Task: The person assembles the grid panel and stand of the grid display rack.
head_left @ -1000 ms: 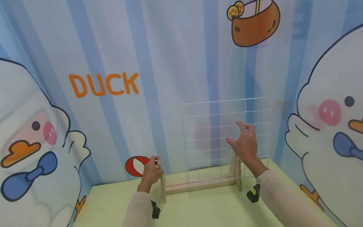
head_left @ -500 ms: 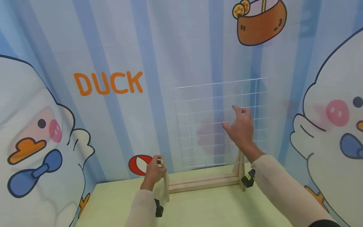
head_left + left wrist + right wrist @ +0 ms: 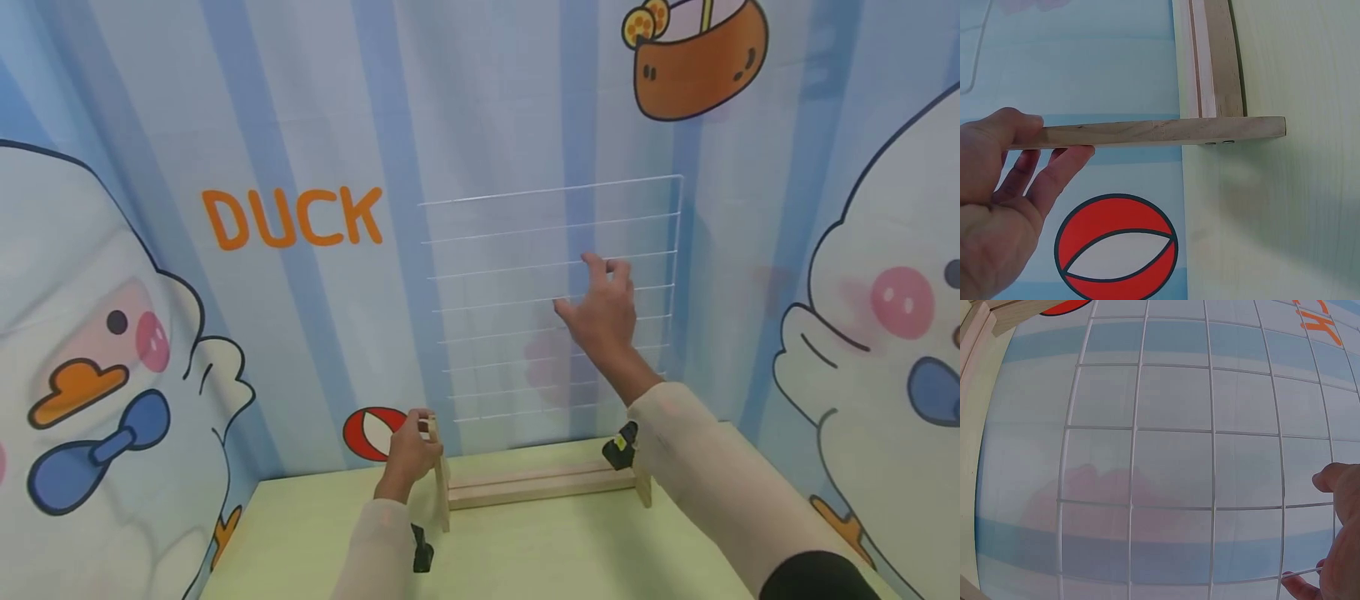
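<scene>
My left hand [image 3: 411, 450] holds the top of the left upright [image 3: 1166, 131] of a pale wooden stand [image 3: 540, 492]. In the left wrist view the thumb is on one face and the fingers are on the other. My right hand [image 3: 603, 312] grips a white wire grid panel [image 3: 510, 268] near its middle right, raised above the stand. Thumb and fingertips reach the wires in the right wrist view, where the grid [image 3: 1212, 432] fills most of the picture. A long groove runs along the stand's base bar [image 3: 1225, 62]. My right forearm covers much of the right upright [image 3: 642, 487].
The stand is on a pale yellow table [image 3: 525, 550]. A blue striped curtain [image 3: 487, 100] with cartoon ducks hangs behind and on both sides. Small black devices [image 3: 422, 548] are worn at the wrists.
My right hand has lifted the wire grid panel up from the stand and moved it left. The left hand keeps its hold on the upright. The head view has shifted slightly.
</scene>
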`<state>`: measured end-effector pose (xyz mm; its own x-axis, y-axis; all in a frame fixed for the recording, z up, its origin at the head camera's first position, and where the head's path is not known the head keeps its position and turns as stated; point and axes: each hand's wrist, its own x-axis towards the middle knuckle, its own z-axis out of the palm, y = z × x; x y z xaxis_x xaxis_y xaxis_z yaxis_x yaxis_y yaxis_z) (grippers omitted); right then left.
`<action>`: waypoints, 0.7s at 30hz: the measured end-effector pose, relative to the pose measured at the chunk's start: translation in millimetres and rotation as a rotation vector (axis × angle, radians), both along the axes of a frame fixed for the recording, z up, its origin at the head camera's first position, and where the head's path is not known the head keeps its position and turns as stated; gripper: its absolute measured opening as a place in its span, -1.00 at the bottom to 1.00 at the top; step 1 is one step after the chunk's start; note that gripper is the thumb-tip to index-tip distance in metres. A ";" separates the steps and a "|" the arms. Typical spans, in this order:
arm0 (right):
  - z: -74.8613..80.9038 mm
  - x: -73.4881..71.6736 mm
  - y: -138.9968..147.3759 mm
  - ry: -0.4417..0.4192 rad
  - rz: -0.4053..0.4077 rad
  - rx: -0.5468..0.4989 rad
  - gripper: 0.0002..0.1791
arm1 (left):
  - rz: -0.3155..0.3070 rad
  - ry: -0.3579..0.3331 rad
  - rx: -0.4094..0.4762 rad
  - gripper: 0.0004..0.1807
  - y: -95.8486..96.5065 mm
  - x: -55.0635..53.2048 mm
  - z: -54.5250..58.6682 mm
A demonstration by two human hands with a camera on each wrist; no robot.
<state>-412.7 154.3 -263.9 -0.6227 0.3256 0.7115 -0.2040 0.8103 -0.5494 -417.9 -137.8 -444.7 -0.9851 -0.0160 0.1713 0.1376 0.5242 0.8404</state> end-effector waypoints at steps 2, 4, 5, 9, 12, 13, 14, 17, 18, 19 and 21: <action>1.0 -1.5 -6.0 0.008 0.005 -0.006 -0.21 | 0.000 -0.004 0.004 -0.46 -0.4 -0.5 -0.2; 1.1 -3.1 -11.1 0.011 0.004 -0.013 -0.20 | 0.000 -0.006 0.005 -0.44 -0.4 -0.6 -0.4; 0.7 -4.3 -13.0 0.010 0.001 -0.017 -0.20 | -0.003 -0.004 0.000 -0.43 -0.3 -0.6 -0.6; -2.3 -9.0 -19.8 -0.003 -0.011 -0.018 -0.21 | -0.006 -0.002 -0.005 -0.41 0.6 -0.6 -1.9; -4.0 -11.6 -23.7 -0.002 -0.012 -0.017 -0.20 | -0.003 -0.004 0.000 -0.42 1.0 0.1 -2.4; -4.1 -12.2 -24.8 0.003 -0.010 -0.019 -0.20 | -0.002 0.002 -0.002 -0.43 0.9 0.2 -2.4; -4.2 -12.6 -25.7 0.007 -0.007 -0.019 -0.20 | -0.006 0.009 -0.001 -0.43 0.6 0.4 -2.3; -4.3 -13.1 -27.8 0.020 0.006 -0.018 -0.20 | -0.002 0.023 -0.023 -0.44 -0.5 0.1 -1.8; -4.4 -13.0 -28.5 0.023 0.009 -0.016 -0.20 | -0.001 0.025 -0.029 -0.44 -1.0 0.1 -1.5; -4.6 -13.0 -29.0 0.026 0.014 -0.012 -0.20 | 0.000 0.026 -0.034 -0.44 -1.5 -0.1 -1.3; -5.9 -12.9 -29.8 0.026 0.020 -0.005 -0.20 | 0.002 0.019 -0.042 -0.44 -2.6 -0.3 -1.2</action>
<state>-425.6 124.5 -269.8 -0.6103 0.3167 0.7261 -0.2350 0.8030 -0.5477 -418.2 -140.5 -445.8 -0.9817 -0.0098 0.1901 0.1522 0.5596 0.8146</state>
